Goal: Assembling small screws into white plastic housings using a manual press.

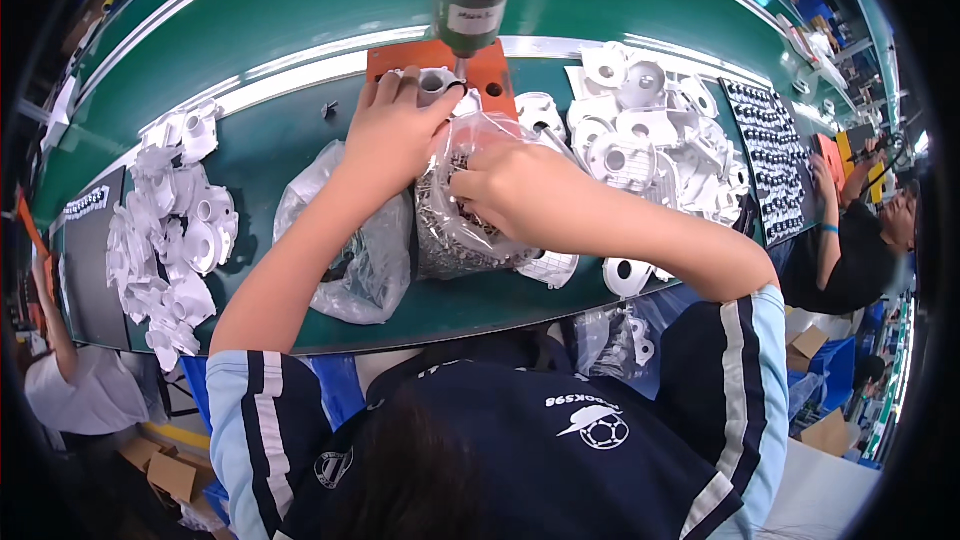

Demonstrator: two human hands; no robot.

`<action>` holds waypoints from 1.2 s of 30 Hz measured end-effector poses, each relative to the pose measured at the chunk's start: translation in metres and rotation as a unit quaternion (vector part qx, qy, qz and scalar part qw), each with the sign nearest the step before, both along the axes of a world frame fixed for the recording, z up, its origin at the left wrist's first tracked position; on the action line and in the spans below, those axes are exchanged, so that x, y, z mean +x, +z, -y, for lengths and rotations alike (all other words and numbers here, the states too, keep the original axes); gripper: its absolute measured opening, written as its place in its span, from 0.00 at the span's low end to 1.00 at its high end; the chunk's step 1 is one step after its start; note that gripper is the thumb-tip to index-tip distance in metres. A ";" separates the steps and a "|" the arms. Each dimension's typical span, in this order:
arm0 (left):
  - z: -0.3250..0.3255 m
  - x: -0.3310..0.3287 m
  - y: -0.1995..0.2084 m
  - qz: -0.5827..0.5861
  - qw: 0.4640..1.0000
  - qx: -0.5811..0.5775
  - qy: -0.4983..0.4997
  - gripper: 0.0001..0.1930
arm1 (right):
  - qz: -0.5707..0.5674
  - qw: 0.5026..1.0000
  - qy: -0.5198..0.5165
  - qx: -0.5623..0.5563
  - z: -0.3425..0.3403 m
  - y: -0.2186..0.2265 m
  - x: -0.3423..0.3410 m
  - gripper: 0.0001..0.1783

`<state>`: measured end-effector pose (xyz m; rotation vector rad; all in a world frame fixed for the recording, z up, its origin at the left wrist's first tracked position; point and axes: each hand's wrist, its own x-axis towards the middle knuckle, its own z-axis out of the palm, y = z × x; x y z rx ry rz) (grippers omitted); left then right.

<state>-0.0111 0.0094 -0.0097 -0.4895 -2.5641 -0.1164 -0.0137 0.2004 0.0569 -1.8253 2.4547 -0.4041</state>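
My left hand (392, 135) reaches up to a white plastic part (433, 83) with a round collar, its fingers curled about the part. This part sits on an orange fixture block (390, 57), beneath the tip of a green power screwdriver (470, 2) that hangs from above. My right hand (515, 185) dips into a clear plastic bag (432, 258) full of small metal screws (455, 225). Its fingers are bent together among the screws, and their tips are hidden, so what they pinch does not show.
A second clear bag (375, 285) lies left of the screws. White plastic parts are heaped at left (165, 230) and right (650, 135). A tray of small black pieces (768, 155) stands farther right. Co-workers are at both sides, one person's arm (828, 225) at right.
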 end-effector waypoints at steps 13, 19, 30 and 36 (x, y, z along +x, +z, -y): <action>-0.002 0.001 0.005 0.034 0.999 -0.005 0.009 0.20 | 0.166 0.969 -0.035 -0.179 -0.029 0.020 -0.021 0.09; -0.002 0.003 0.008 0.034 0.999 0.014 0.002 0.19 | 0.422 0.856 -0.224 -0.197 -0.059 0.024 -0.085 0.04; 0.000 0.004 0.013 0.071 0.995 0.065 0.005 0.20 | 0.560 0.780 -0.218 -0.177 -0.037 -0.011 -0.115 0.07; 0.005 0.004 0.001 0.030 0.993 0.117 -0.014 0.19 | 0.645 0.720 -0.201 -0.156 0.000 -0.026 -0.127 0.10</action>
